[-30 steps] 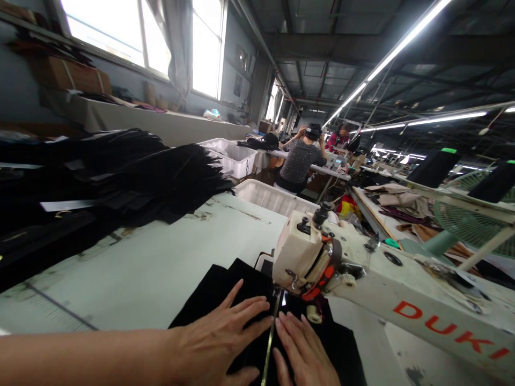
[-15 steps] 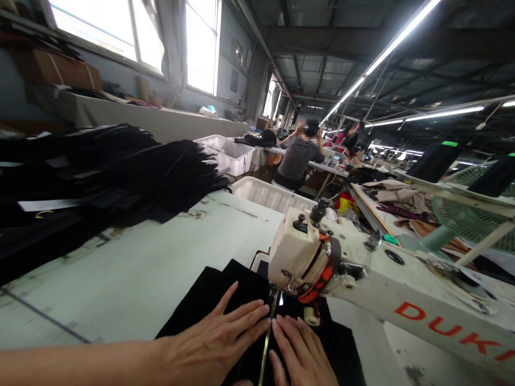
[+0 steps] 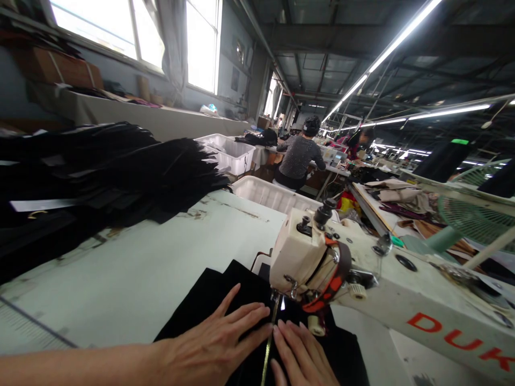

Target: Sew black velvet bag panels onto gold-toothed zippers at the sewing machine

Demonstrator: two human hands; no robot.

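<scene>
The left hand [image 3: 219,335] was flat, fingers spread; the right hand [image 3: 301,356] lay flat, fingers close together. Both rested on the black fabric [image 3: 201,300], which lay beneath them on the desk [image 3: 181,241]. A gold-coloured strip [image 3: 266,356] ran between the hands towards the sewing machine [image 3: 301,252] ahead. The fabric appeared light, soft and prone to creasing; flat pressure on either side of the strip seemed the suitable hold.

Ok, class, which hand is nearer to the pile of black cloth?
The left hand. It rests on the black fabric, to the right of the pile; the right hand lies farther right, beyond the gold strip.
</scene>
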